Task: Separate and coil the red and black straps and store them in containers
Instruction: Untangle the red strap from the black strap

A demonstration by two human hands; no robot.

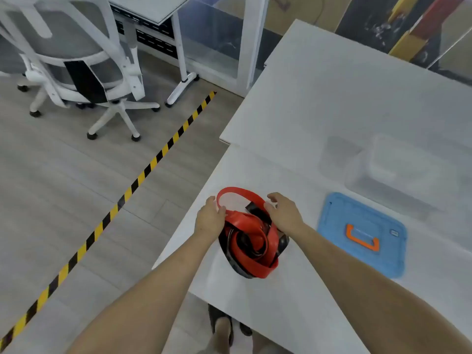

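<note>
A red strap and a black strap lie tangled in one pile near the left edge of the white table. A red loop stands up from the pile. My left hand pinches that loop at its left side. My right hand rests on the right of the pile, its fingers curled over the red strap and a black end. Two clear containers stand beyond: a small one and a large bin.
A blue lid with an orange handle lies flat to the right of the pile. Left of the table is floor with a yellow-black tape line, a white office chair and a desk leg. My feet show under the table's near edge.
</note>
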